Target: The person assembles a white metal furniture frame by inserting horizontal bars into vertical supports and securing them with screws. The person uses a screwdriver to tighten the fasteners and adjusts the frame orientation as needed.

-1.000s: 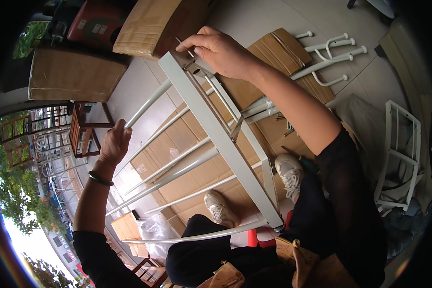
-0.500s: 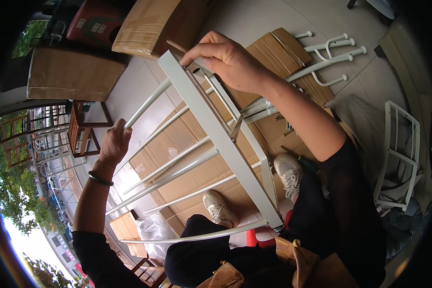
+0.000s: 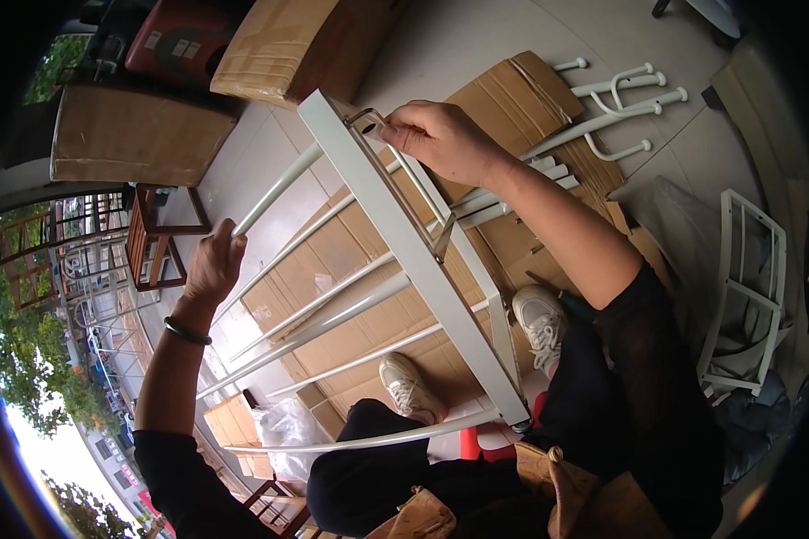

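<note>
A white metal frame of flat bars and round tubes stands tilted in front of me, its lower corner near my lap. My left hand is closed around its outermost tube, on the left. At the frame's upper corner, my right hand pinches a thin bent hex key. The key's bent end reaches the inner side of the flat bar; its tip in the joint is too small to make out. Just beside those fingers shows an open tube end.
Flattened cardboard covers the floor beneath the frame. White tubes with hooks lie at the upper right. A smaller white frame leans at the right. Cardboard boxes and a wooden chair stand at the left.
My right hand has shifted slightly down and turned, bringing the hex key from pointing up past the corner to lying beside the bar. My left hand keeps its hold on the tube.
</note>
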A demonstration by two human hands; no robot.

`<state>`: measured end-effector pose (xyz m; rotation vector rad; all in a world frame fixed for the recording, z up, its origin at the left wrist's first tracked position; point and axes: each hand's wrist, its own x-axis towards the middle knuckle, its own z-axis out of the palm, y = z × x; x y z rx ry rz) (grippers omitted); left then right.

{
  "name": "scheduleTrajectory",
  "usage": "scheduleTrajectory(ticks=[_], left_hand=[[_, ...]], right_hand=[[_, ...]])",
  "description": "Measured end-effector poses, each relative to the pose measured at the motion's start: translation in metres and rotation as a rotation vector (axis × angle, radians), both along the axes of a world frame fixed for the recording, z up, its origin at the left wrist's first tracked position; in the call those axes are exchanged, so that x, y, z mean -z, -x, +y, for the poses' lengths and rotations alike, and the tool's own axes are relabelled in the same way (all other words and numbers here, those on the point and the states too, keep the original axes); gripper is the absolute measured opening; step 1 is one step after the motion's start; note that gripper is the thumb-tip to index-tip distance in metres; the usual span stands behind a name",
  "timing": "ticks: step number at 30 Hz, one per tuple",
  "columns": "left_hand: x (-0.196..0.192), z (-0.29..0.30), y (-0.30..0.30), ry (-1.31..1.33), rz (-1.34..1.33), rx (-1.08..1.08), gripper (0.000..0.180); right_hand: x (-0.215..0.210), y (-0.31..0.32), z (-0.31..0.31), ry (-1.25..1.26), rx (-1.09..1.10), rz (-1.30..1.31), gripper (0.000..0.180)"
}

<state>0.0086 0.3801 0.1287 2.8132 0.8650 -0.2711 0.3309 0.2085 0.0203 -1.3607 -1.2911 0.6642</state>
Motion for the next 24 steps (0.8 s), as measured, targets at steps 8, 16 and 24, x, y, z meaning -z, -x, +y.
scheduleTrajectory(ticks=[8, 16, 24], left_hand=[[0.002, 0.000, 0.003, 0.000, -0.010, 0.008, 0.048], [0.002, 0.002, 0.002, -0.005, 0.002, 0.002, 0.050], [0.003, 0.000, 0.001, -0.018, 0.003, -0.018, 0.048]], right_hand=[[-0.043, 0.008, -0.022, 0.134, -0.075, 0.502, 0.027], [-0.027, -0.011, -0.012, -0.194, -0.151, -0.043, 0.034], [-0.018, -0.027, 0.012, -0.487, -0.069, -0.370, 0.038]])
